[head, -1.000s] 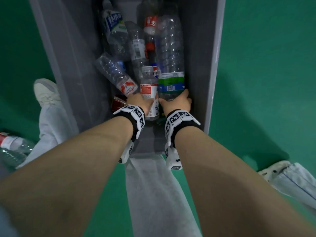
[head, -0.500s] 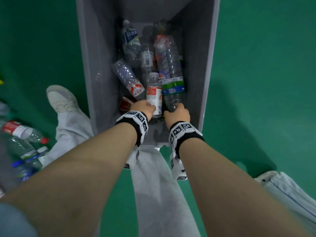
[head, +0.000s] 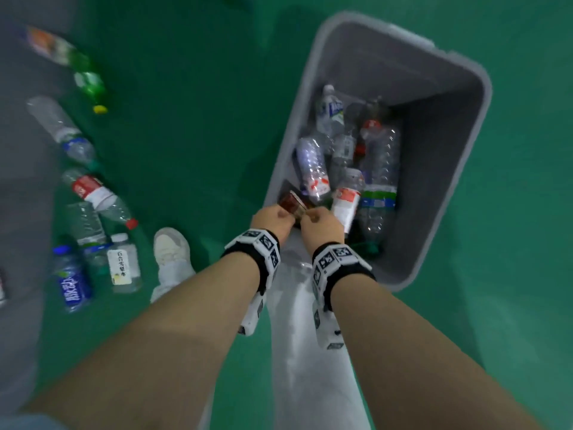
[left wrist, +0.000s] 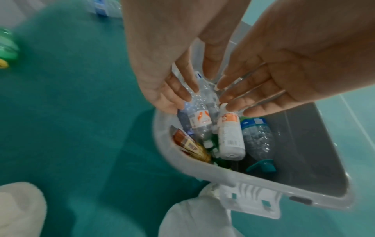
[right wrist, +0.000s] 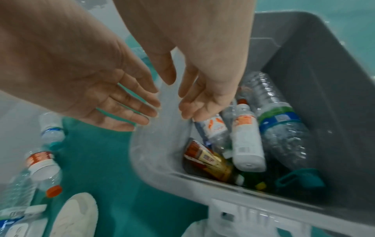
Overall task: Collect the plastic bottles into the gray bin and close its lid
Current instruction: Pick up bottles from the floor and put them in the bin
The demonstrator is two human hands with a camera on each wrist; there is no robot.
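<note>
The gray bin (head: 440,212) stands uncovered on the green floor with several plastic bottles lying in it, among them a white-labelled bottle (head: 345,203) and a big clear bottle with a green and blue label (head: 379,181). My left hand (head: 273,217) and right hand (head: 321,226) hover side by side over the bin's near rim. The wrist views show the left hand (left wrist: 166,83) and the right hand (right wrist: 202,96) with loose fingers and nothing in them. No lid is in sight.
More bottles lie on the floor to the left: a red-labelled one (head: 99,197), a blue-labelled one (head: 73,283), a white-labelled one (head: 122,265) and a green one (head: 90,85). My white shoe (head: 170,246) and pale trouser leg (head: 310,352) are near the bin.
Both hands have come up off the bottles inside the bin to its near rim. The view has pulled back and swung, bringing the floor bottles on the left into sight.
</note>
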